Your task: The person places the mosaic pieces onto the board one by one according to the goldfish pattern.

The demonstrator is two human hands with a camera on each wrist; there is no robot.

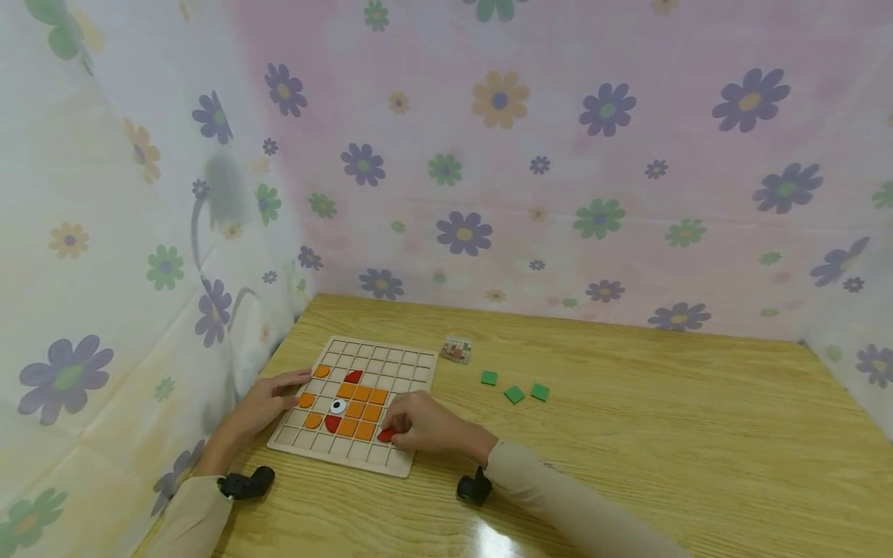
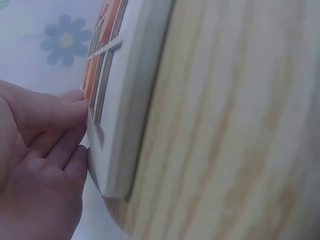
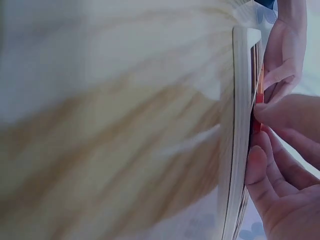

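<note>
A pale wooden grid board [image 1: 380,457] lies on the table's left part. My left hand [image 1: 263,403] rests its fingertips on the board's left edge, fingers extended and holding nothing. Near the lower right of the grid, my right hand [image 1: 424,422] pinches a red piece [image 1: 387,435] between thumb and fingers. In the right wrist view this red piece [image 3: 258,115] is at the board's surface; whether it is seated in a cell I cannot tell. Several orange square tiles [image 1: 355,411] form a block, beside a white eye piece [image 1: 338,406] and two red rounded pieces [image 1: 353,377].
Orange round pieces [image 1: 306,400] sit in cells along the board's left side. A small patterned card [image 1: 456,349] lies beyond its right corner. Three green square tiles [image 1: 514,394] lie on the table to the right. Flowered cloth [image 1: 463,232] hangs behind and at the sides.
</note>
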